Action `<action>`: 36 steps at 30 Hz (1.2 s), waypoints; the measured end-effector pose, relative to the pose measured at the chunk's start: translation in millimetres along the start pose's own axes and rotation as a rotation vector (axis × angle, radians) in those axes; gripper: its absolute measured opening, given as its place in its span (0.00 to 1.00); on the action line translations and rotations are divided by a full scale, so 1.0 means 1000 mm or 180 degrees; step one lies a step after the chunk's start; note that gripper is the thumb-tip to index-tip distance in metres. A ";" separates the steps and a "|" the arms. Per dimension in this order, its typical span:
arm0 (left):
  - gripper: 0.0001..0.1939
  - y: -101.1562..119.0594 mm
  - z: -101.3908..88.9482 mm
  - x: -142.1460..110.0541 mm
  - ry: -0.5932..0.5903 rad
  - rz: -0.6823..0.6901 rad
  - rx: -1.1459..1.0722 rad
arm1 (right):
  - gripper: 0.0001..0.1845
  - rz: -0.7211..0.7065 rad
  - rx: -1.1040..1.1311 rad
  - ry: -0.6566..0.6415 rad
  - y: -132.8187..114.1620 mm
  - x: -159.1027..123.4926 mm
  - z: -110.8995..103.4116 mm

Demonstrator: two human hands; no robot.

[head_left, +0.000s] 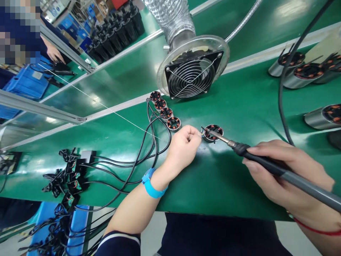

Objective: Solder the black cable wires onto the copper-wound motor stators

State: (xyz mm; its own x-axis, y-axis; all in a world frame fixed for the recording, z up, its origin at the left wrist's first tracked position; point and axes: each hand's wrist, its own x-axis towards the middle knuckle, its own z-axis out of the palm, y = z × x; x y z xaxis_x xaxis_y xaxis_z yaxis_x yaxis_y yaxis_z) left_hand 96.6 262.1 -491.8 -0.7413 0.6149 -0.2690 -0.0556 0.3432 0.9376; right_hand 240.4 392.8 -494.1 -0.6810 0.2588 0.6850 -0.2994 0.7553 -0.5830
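Note:
My right hand [287, 174] grips the dark handle of a soldering iron [266, 165]. Its metal tip reaches over the left part of a round motor stator [214, 132] with copper windings, standing on the green bench; exact contact is hard to tell. Left of that stator, my left hand [185, 145] is closed in a pinch, a blue band on its wrist. Thin coloured wires [202, 133] show between its fingertips and the stator's edge. The rest of what lies inside the fist is hidden. A fine pale strand [119, 115] runs from the upper left toward this hand.
Behind stands a fume fan [190, 78] on a foil duct. Several cabled stators [173, 123] line up left of it, their black cables leading to small circuit boxes [76, 174]. Metal motor housings [306, 74] stand at right. Beyond the frame, another person's hand [54, 53] shows.

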 end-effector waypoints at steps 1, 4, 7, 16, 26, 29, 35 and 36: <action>0.05 0.000 0.000 0.000 0.0018 0.0012 0.0004 | 0.10 -0.0016 0.0051 -0.0024 0.001 0.000 0.001; 0.04 -0.001 0.001 0.000 0.0071 0.0049 -0.0019 | 0.09 -0.0028 0.0067 -0.0075 0.002 0.001 0.003; 0.04 -0.001 0.001 0.000 0.0077 0.0063 -0.0047 | 0.08 -0.0008 0.0040 -0.0078 0.001 0.002 0.003; 0.05 0.000 0.002 -0.001 0.0108 0.0072 -0.0093 | 0.08 0.0053 -0.0027 -0.0124 0.000 -0.001 0.002; 0.05 0.000 0.003 0.001 0.0148 0.0123 -0.0149 | 0.08 0.0044 -0.0035 -0.0147 0.001 -0.002 0.003; 0.05 0.001 0.003 0.001 0.0142 0.0193 -0.0113 | 0.10 0.0103 -0.0160 -0.0073 0.002 -0.002 0.003; 0.05 0.000 0.002 0.001 0.0145 0.0254 0.0008 | 0.19 0.0084 -0.0759 -0.0167 -0.003 0.003 -0.002; 0.05 0.000 0.001 0.001 0.0138 0.0247 0.0019 | 0.18 0.0136 -0.0938 -0.0252 -0.005 0.006 -0.004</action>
State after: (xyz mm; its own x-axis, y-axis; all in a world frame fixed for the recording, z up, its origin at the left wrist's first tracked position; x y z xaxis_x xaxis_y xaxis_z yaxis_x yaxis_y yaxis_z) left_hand 96.6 263.7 -492.8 -0.7714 0.6086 -0.1857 0.0071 0.3000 0.9539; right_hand 240.6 392.9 -485.7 -0.7422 0.2551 0.6198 -0.0705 0.8899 -0.4507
